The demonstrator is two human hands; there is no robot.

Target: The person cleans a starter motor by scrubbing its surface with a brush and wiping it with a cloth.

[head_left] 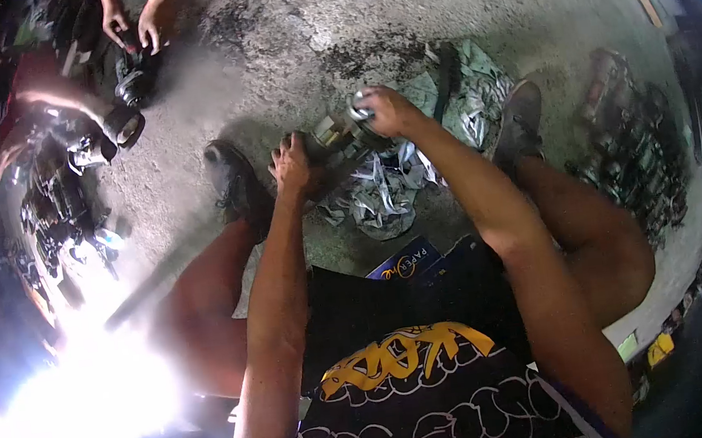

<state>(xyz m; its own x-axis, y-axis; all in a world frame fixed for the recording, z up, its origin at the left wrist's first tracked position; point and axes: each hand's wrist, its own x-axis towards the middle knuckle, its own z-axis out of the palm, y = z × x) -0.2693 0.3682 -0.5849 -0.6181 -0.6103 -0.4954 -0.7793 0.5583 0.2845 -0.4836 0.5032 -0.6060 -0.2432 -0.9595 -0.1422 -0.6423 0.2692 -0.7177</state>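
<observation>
Between my shoes, a greasy cylindrical metal motor part [326,133] is held above the floor, its body dark with a paler band. My left hand [290,167] grips its left end, fingers curled over the casing. At the other end, my right hand [392,113] is closed around a round, shiny metal end piece [359,109]. Whether that piece is separate from the body, I cannot tell. Crumpled, stained rags [383,203] lie directly below the part, and more pale cloth [479,90] spreads behind my right hand.
Another person's hands [134,26] work on a dark metal part [131,81] at the upper left. A heap of greasy metal parts [634,146] lies to the right. A blue "PaperOne" carton [407,262] shows between my legs. Strong glare covers the lower left.
</observation>
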